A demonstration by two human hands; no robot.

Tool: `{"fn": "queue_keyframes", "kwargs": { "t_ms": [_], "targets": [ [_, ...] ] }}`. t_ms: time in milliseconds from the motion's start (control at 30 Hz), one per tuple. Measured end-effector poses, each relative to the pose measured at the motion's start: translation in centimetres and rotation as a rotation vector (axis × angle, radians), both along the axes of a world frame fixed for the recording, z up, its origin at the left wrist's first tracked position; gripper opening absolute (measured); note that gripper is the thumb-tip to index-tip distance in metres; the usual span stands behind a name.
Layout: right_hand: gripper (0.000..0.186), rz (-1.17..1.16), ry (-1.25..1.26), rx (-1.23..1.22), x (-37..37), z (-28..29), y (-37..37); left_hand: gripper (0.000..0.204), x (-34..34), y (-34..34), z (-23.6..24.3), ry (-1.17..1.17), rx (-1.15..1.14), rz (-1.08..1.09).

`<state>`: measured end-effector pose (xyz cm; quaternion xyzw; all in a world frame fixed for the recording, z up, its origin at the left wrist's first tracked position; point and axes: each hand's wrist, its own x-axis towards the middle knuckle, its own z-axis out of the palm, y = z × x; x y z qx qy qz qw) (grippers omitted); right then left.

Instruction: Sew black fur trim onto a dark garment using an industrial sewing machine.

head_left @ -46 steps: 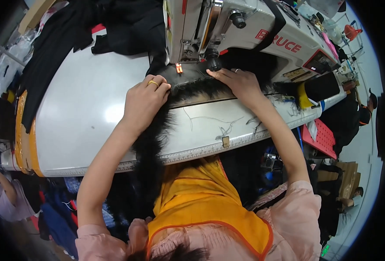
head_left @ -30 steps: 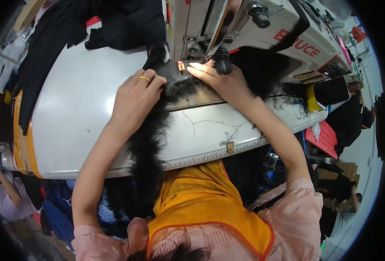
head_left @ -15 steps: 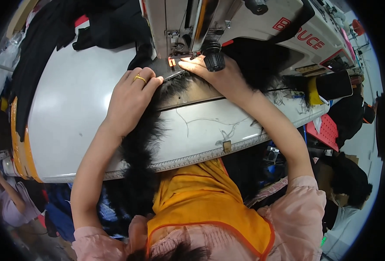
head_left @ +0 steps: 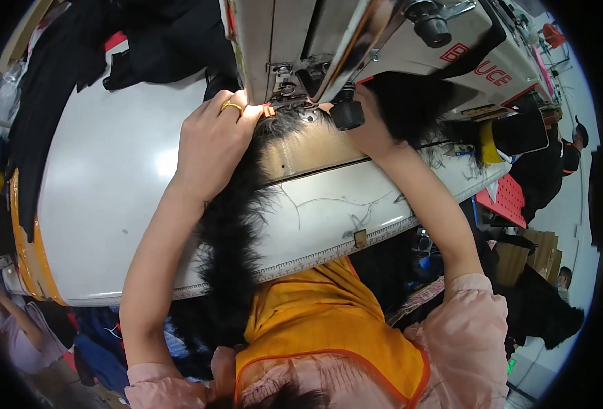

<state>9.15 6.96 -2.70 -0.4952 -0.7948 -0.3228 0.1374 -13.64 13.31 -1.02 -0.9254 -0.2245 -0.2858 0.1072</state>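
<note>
At a white sewing machine (head_left: 489, 82), my left hand (head_left: 214, 143), with a yellow ring, is closed on the dark edge of black fur trim (head_left: 233, 232), beside the small red-orange piece (head_left: 269, 110) at the presser foot. The trim hangs from there over the table (head_left: 111, 177) edge toward my lap. My right hand (head_left: 373, 133) is right of the needle area, against black fabric and fur (head_left: 410, 99); its fingers are mostly hidden behind a black knob (head_left: 348, 108). A bare tan plate (head_left: 301, 157) shows between my hands.
Black garments (head_left: 155, 41) lie at the back left. A yellow-and-black container (head_left: 509, 140) and a red perforated board (head_left: 502, 201) are at the right. A co-worker (head_left: 25, 327) is at the lower left, others (head_left: 574, 150) at the right, near cardboard (head_left: 540, 255).
My left hand has moved up toward the needle area. My right fingers have slipped further out of sight behind the knob. The dark strip that lay between my hands has shifted, exposing more tan plate.
</note>
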Motion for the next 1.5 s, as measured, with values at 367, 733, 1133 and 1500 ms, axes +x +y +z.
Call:
{"fn": "queue_keyframes", "kwargs": {
  "t_ms": [367,733,1133,1500],
  "targets": [
    [0.014,0.144,0.450,-0.094,0.4,-2.1,0.7,0.015,-0.4,-0.2,-0.2,-0.023,-0.020,0.069],
    [0.026,0.124,0.129,-0.141,2.1,0.7,-0.6,0.016,-3.3,-0.6,0.2,0.007,-0.026,0.001],
    [0.046,-0.014,0.269,-0.252,4.2,0.8,-1.4,0.012,-0.5,1.2,-0.5,-0.045,0.089,-0.066],
    [0.037,-0.144,0.036,-0.135,4.0,1.1,-1.6,0.007,0.0,1.2,-0.3,-0.027,0.031,-0.057]
  ]
}}
